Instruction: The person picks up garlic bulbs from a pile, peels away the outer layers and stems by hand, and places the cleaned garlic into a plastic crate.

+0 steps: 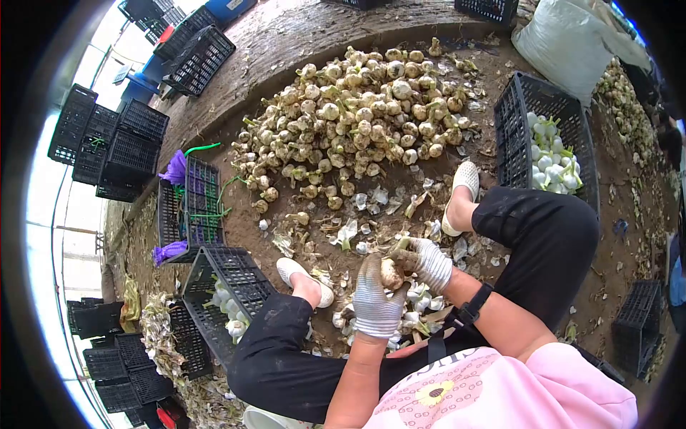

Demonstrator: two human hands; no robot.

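Both hands wear dirty white gloves and meet around one brownish garlic bulb point(391, 274) in front of my body. My left hand point(376, 300) is wrapped round the bulb from the left. On the bulb's stem side, my right hand point(429, 263) has its fingers closed at the top right of it. A large pile of unpeeled garlic bulbs point(357, 114) lies on the ground ahead. Beneath and behind the hands, cleaned white bulbs point(421, 304) lie between my legs, partly hidden by the hands.
A black crate point(511, 129) at the right holds white bulbs, and another black crate point(246, 275) at the left holds more. Beyond it stands a crate with green cord and purple netting point(171, 171). A white sack point(564, 46) is at the upper right. Loose skins litter the soil.
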